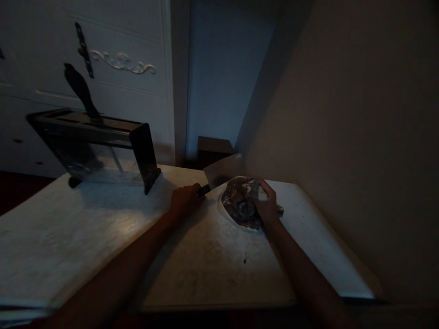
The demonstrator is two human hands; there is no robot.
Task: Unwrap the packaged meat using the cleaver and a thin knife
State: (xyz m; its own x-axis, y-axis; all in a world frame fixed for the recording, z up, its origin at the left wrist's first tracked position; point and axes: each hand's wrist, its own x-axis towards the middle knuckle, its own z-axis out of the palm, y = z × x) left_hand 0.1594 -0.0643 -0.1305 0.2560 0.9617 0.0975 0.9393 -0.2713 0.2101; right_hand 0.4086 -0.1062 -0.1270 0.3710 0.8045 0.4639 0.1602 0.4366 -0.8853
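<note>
Forearms [137,260] lie nearest, before the rack [106,135]; right of rack, left hand [186,200] is wrapped round the cleaver [222,171] by its handle; farther right, dark lump [238,198] lies on table [92,219], right hand [268,204] pinching its edge.

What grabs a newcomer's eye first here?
Probably the broad-bladed cleaver near the centre, its dark handle in the left hand. Just right of it, a dark brown, glossy mass with a pale edge sits under the right hand. Then the black-framed, see-through knife block on the left of the white table, one thick black handle jutting from its top.
</note>
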